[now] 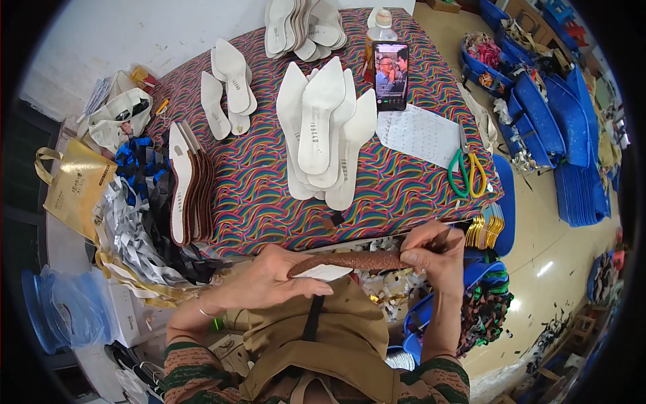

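Note:
Over my lap, both hands hold a shoe insole (pixel 350 261) with brown glittery covering on its edge and a white underside. My left hand (pixel 274 277) is closed round its left end, thumb along the white side. At the other end my right hand (pixel 436 259) pinches the brown covering between thumb and bent fingers. Ahead on the table lies a pile of white insoles (pixel 316 135), pointed toes away from me. To the left a stack of brown-covered insoles (pixel 192 182) stands along the table edge, and a small brown scrap (pixel 333 220) lies near the front.
The patterned tablecloth (pixel 256 182) also bears more white insoles (pixel 232 77), a propped phone (pixel 391 75), a bottle (pixel 382 27), a paper sheet (pixel 420 135) and scissors (pixel 468 172). Silver and black strips (pixel 138 222) hang at left. Blue bins (pixel 538 121) stand on the floor at right.

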Tool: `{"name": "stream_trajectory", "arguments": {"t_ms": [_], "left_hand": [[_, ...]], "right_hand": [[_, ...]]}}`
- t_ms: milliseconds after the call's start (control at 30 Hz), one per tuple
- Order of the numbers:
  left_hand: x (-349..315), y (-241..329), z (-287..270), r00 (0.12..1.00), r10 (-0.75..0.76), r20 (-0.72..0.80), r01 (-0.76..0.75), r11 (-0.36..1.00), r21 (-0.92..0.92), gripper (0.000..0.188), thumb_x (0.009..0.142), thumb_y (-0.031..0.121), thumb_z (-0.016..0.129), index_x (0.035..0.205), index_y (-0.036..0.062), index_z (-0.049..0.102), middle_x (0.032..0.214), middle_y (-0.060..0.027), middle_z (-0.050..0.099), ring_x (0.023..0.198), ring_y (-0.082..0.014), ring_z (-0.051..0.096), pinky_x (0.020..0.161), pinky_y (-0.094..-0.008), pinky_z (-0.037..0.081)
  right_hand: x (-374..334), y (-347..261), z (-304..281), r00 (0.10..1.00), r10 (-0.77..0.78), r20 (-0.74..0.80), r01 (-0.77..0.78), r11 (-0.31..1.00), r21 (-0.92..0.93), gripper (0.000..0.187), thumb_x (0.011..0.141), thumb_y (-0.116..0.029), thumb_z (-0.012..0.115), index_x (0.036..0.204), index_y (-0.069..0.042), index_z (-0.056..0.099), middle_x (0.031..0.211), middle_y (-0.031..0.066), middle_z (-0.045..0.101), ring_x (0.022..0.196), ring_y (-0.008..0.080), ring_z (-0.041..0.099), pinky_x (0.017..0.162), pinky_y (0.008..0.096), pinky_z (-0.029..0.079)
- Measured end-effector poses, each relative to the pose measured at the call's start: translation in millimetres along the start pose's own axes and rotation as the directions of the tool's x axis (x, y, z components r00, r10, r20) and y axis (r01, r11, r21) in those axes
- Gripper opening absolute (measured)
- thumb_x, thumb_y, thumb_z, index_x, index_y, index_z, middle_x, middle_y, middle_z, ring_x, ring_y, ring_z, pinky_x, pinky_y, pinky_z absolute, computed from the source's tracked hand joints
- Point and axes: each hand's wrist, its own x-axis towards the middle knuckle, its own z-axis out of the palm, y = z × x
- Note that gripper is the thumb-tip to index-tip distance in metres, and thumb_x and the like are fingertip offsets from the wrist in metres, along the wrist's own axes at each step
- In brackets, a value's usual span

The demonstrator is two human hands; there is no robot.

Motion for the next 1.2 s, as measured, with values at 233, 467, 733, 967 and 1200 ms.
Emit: {"name": "stream_trajectory", "arguments": {"t_ms": [233, 467, 733, 967, 1200], "left_hand": [[6.0, 0.1, 23.0, 0.967, -0.098, -0.236, -0.039, 0.857, -0.515, 0.024, 0.09, 0.009, 0.067, 0.108, -0.0067, 0.064, 0.096, -0.0095, 0.068, 0.079, -0.0122, 0.065, 0.066, -0.0264, 0.052], [24.9, 9.0, 31.0, 0.931, -0.219, -0.292, -0.108, 0.6, -0.793, 0.039, 0.096, 0.011, 0.055, 0.129, -0.0083, 0.049, 0.113, -0.0223, 0.066, 0.095, -0.0281, 0.068, 0.078, -0.037, 0.058], [27.7, 6.6, 13.8, 0.876, -0.122, -0.467, -0.306, 0.608, -0.733, 0.032, 0.098, 0.022, 0.056, 0.114, -0.005, 0.058, 0.082, -0.0157, 0.068, 0.072, -0.0244, 0.069, 0.061, -0.034, 0.058], [32.8, -3.5, 16.6, 0.87, -0.263, -0.418, -0.308, 0.373, -0.875, 0.029, 0.102, 0.026, 0.048, 0.114, 0.001, 0.058, 0.078, -0.0068, 0.061, 0.059, -0.0179, 0.055, 0.054, -0.0323, 0.043], [37.9, 3.7, 20.9, 0.831, -0.267, -0.488, -0.356, 0.418, -0.836, 0.028, 0.104, 0.029, 0.046, 0.111, 0.0039, 0.057, 0.075, -0.0039, 0.054, 0.058, -0.0159, 0.05, 0.054, -0.0311, 0.039]], "right_hand": [[-34.9, 33.1, 59.9, 0.959, 0.043, -0.281, -0.006, 0.991, 0.131, 0.008, 0.081, 0.005, 0.072, 0.088, 0.002, 0.07, 0.083, 0.0092, 0.069, 0.06, 0.0061, 0.055, 0.051, 0.0205, 0.042], [-12.0, 59.8, 99.9, 0.971, -0.053, -0.234, 0.114, 0.959, 0.258, 0.002, 0.087, 0.001, 0.069, 0.089, 0.0, 0.07, 0.074, 0.0003, 0.061, 0.061, 0.0042, 0.051, 0.052, 0.0199, 0.039], [-30.8, 65.9, 82.7, 0.989, -0.02, -0.146, 0.013, 0.999, -0.046, 0.008, 0.084, 0.003, 0.071, 0.092, 0.001, 0.07, 0.086, 0.0079, 0.071, 0.064, 0.0074, 0.057, 0.058, 0.0225, 0.045], [-26.1, 62.4, 76.4, 0.989, -0.043, -0.145, 0.036, 0.998, -0.048, 0.009, 0.085, 0.002, 0.071, 0.094, 0.001, 0.072, 0.081, 0.0024, 0.07, 0.069, 0.0037, 0.056, 0.06, 0.0193, 0.043], [-23.7, 54.1, 72.5, 0.991, 0.096, -0.095, -0.098, 0.995, -0.009, 0.009, 0.086, 0.0, 0.07, 0.095, 0.001, 0.071, 0.078, 0.0004, 0.068, 0.068, 0.0024, 0.054, 0.06, 0.0186, 0.043]]}}
